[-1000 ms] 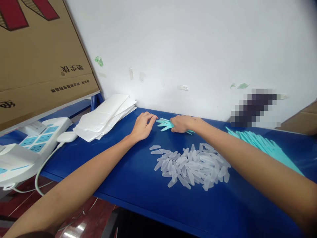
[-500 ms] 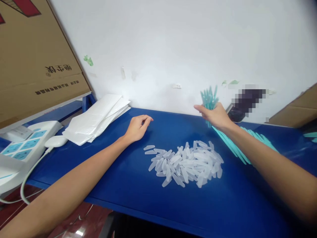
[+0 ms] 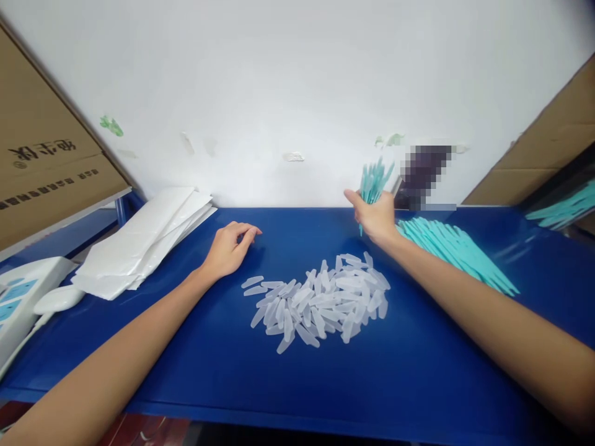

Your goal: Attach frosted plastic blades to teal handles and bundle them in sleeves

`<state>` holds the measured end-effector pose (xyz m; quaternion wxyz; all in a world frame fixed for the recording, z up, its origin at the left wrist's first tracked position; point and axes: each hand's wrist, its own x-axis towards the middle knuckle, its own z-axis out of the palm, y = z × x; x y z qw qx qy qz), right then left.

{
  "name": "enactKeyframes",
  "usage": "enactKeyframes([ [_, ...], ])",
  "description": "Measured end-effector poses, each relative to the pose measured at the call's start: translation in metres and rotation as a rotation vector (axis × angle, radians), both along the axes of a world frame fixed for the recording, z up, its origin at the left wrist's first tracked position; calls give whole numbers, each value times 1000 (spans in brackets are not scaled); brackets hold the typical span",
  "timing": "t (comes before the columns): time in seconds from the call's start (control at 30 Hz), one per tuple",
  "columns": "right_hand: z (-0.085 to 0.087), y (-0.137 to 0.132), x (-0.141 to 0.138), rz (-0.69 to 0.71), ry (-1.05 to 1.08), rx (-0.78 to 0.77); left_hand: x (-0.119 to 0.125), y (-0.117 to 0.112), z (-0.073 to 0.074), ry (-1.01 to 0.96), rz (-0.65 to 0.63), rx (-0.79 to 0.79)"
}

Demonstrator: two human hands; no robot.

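Note:
My right hand is closed round a bundle of slim teal plastic sticks, held upright near the wall with their tops poking out above my thumb. Behind my right forearm, a pile of similar teal sticks lies on the blue table. My left hand rests on the table, its fingers loosely curled, thumb against the fingertips, with nothing seen in them. Between and in front of my hands spreads a heap of small frosted, translucent plastic pieces, untouched by either hand.
White flat bags are stacked left of my left hand. Farther left sit a power strip and a white plug with a cable. Cardboard stands at the left, a box at the right. More teal sticks show at far right.
The camera view has swung to the right, so most things sit farther left. More of the teal pile shows beside my right forearm. Both hands keep their shape.

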<state>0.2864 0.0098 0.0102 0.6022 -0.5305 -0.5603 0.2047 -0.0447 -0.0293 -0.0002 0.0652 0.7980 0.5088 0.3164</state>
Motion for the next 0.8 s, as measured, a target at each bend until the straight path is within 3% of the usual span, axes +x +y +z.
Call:
enactKeyframes([
  [0.17,-8,-4,-3,87,18,-67,-2,-1,0,9,-22,28],
  [0.3,-10,-8,-8,167,25,-106,16,-8,14,-136,-36,35],
  [0.37,-12,-8,-8,180,60,-105,40,-10,29,-225,-120,33],
  [0.43,-14,-7,-8,197,68,-95,73,-6,46,-252,-286,28],
  [0.57,-14,-7,-10,208,17,-6,146,23,74,-325,-461,65],
  [0.67,-11,-7,-12,178,34,38,186,52,82,-296,-570,23],
  [0.8,-13,-4,-12,108,103,115,215,68,82,-348,-670,-61],
])
